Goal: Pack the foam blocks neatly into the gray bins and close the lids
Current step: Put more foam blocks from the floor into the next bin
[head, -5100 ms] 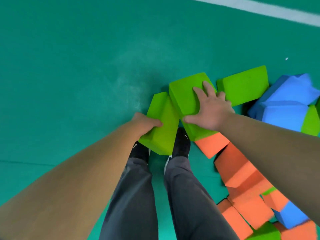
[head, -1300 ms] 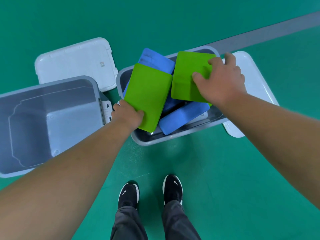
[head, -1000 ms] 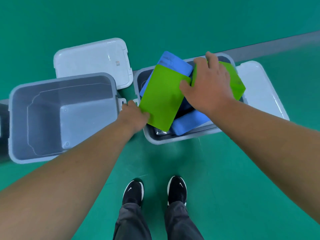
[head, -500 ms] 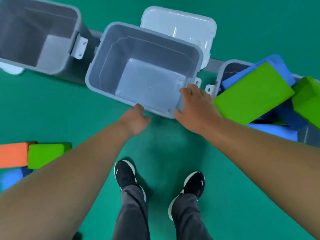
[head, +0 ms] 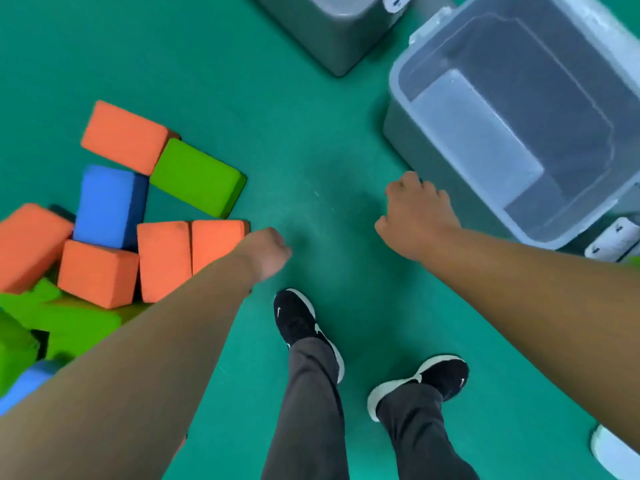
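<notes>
The left hand and right hand hang loosely curled, empty. Matte rectangular foam blocks (orange, green, blue) lie heaped left; a smooth plastic gray bin stands open right.

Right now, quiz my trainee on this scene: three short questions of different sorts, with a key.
1. True or false: the left hand holds a foam block.
2. The open gray bin beside the right hand contains: A) green blocks, B) nothing, C) a lid.
3. Name the three colours in the pile of foam blocks.
Key: 1 false, it holds nothing; 2 B; 3 orange, green, blue.
</notes>
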Demonstrator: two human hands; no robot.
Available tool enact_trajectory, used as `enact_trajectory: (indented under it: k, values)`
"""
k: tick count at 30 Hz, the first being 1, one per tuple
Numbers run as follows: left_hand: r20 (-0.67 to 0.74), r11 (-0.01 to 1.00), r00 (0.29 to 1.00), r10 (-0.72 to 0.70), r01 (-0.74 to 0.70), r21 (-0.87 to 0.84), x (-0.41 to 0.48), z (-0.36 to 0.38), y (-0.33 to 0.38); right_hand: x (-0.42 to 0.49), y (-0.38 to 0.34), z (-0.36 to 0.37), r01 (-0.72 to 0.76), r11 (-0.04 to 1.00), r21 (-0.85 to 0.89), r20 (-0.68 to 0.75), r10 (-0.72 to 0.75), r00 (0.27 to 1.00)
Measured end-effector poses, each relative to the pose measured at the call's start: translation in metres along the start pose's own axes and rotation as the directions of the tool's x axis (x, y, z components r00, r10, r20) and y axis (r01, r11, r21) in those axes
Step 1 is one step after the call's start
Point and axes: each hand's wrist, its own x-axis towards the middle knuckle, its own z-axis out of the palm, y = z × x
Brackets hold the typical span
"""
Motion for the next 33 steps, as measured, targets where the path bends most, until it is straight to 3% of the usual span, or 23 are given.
enact_trajectory:
  k: [5, 8, 13, 18, 25, 29, 33]
  values:
    - [-0.084, 0.987, 0.988, -0.131, 0.122, -0.103, -0.008, -0.039, -0.098, 0.035, -0.127, -0.014, 0.129, 0.992, -0.015, 0.034, -0.129, 0.991]
    - [-0.038, 0.969, 0.973, -0.226, 0.221, -0.105, -0.015, -0.058, -0.15, 0.047, -0.199, -0.017, 0.223, 0.973, -0.053, 0.062, -0.22, 0.974]
    - [-0.012, 0.916, 0.944, -0.329, 0.316, -0.247, -0.014, -0.053, -0.227, 0.06, -0.285, -0.007, 0.334, 0.94, -0.076, 0.131, -0.322, 0.938]
    - [0.071, 0.845, 0.923, -0.378, 0.375, -0.382, -0.002, -0.022, -0.266, 0.087, -0.319, 0.032, 0.425, 0.9, -0.096, 0.241, -0.393, 0.888]
    - [0.01, 0.711, 0.858, -0.514, 0.432, -0.555, 0.036, 0.024, -0.304, 0.143, -0.331, 0.1, 0.501, 0.846, -0.183, 0.361, -0.416, 0.835]
    - [-0.093, 0.639, 0.776, -0.624, 0.438, -0.633, 0.075, 0.028, -0.322, 0.177, -0.342, 0.129, 0.517, 0.841, -0.161, 0.371, -0.434, 0.821]
    - [-0.221, 0.679, 0.718, -0.66, 0.444, -0.585, 0.113, 0.022, -0.34, 0.205, -0.35, 0.148, 0.538, 0.819, -0.197, 0.394, -0.436, 0.809]
